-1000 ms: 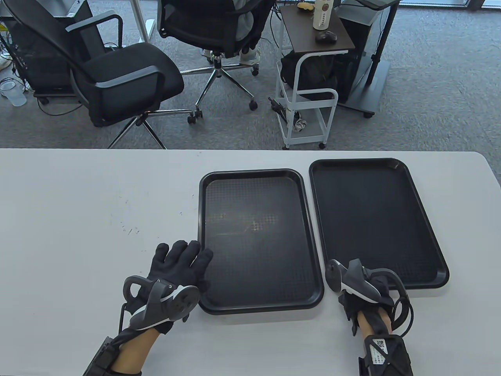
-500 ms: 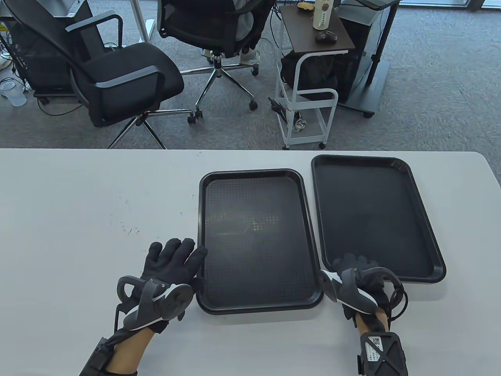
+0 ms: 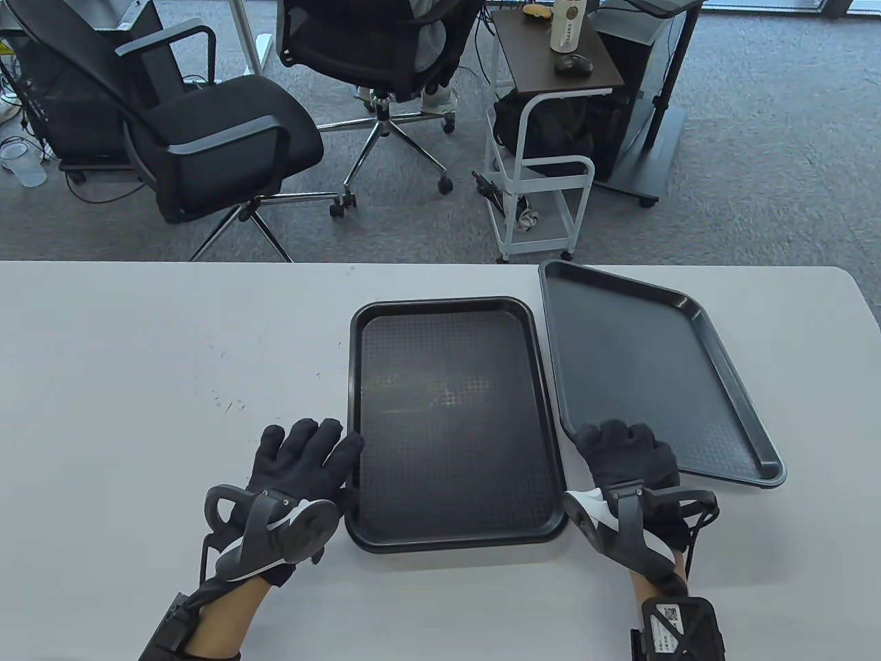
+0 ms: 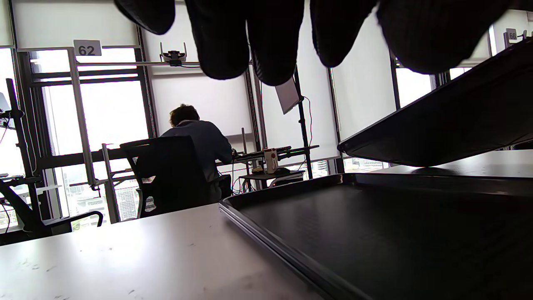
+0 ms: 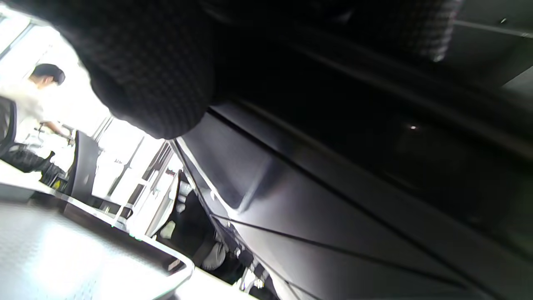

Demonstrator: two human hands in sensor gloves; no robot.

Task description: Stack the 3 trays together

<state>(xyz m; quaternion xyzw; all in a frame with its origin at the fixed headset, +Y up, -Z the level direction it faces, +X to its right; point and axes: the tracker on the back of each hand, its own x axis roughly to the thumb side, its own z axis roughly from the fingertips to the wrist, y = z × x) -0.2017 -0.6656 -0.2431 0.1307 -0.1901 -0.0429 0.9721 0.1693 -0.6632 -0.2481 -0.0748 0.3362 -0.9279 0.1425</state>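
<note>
A black tray [image 3: 451, 420] lies flat in the middle of the white table [image 3: 138, 358]. In the left wrist view [image 4: 374, 233] its rim shows a doubled edge, like two nested trays. A second black tray [image 3: 647, 365] is to its right, lifted and tilted. My right hand [image 3: 619, 441] grips that tray's near left corner, fingers on top. Its underside shows in the left wrist view [image 4: 449, 125] and fills the right wrist view [image 5: 333, 166]. My left hand [image 3: 310, 441] lies flat and open on the table, fingertips at the middle tray's near left rim.
Beyond the table's far edge stand office chairs [image 3: 206, 131] and a small white cart [image 3: 544, 172] on grey carpet. The left half of the table shows only a few small marks [image 3: 227, 403].
My right hand moved from the right tray's near edge to grip its near left corner and raised it, so the tray now tilts. My left hand slid slightly left and stays flat.
</note>
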